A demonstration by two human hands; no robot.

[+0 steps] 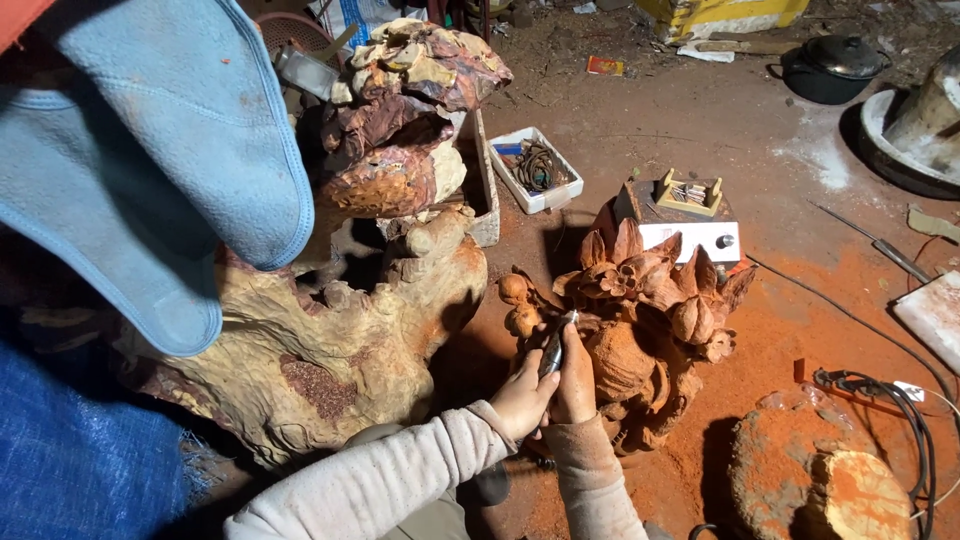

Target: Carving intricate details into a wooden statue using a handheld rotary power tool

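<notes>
Both hands, left [520, 400] and right [575, 380], clamp a carving tool [553, 345] against the wood carving [645, 320]; a white tray [535, 170] holds coiled wire.

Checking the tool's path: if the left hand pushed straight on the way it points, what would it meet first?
Probably the reddish wood carving: the left hand points its rotary tool up toward the petals, though depth is unclear.

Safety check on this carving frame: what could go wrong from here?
1. Both the left hand and right hand grip the rotary tool close to its tip; a slip on the flower carving might nick a finger or petal.
2. The red sawdust lying thick on the floor could be breathed in.
3. The black cable loops nearby and may snag.
</notes>
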